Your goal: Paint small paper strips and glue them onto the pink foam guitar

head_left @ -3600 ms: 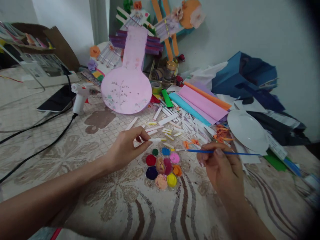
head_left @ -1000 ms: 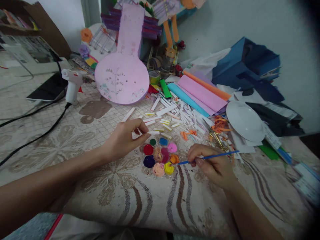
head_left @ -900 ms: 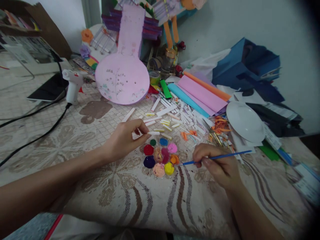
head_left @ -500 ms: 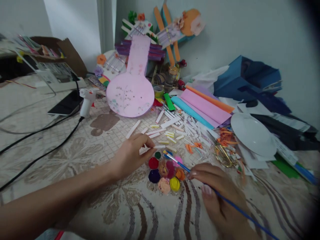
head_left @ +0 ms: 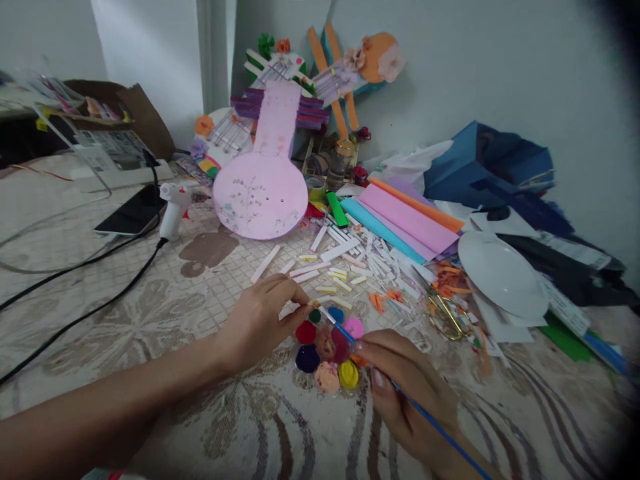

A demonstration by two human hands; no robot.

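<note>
A blue-handled paintbrush [head_left: 345, 333] is gripped in my right hand [head_left: 407, 393], its tip pointing up and left. Between thumb and forefinger, my left hand [head_left: 265, 320] pinches a small white strip [head_left: 320, 298], seen mostly behind the brush tip. The bristles meet or nearly meet the strip close to my left fingertips. Below both hands lies a round paint palette with several colour wells, among them red [head_left: 306, 332], dark blue [head_left: 307, 359], yellow [head_left: 349, 375] and pink [head_left: 354, 327]. My right fingers cover part of the orange well.
Loose white and yellow-edged strips [head_left: 340, 250] lie behind the palette. A pink guitar-shaped cutout [head_left: 261, 197] leans at the back. On the left are a glue gun [head_left: 174, 210] and its black cable; on the right, scissors [head_left: 447, 317] and a white plate [head_left: 503, 275].
My right hand has moved left, bringing the brush tip from above the blue well to the strip at my left fingertips. My left hand has stayed nearly in place.
</note>
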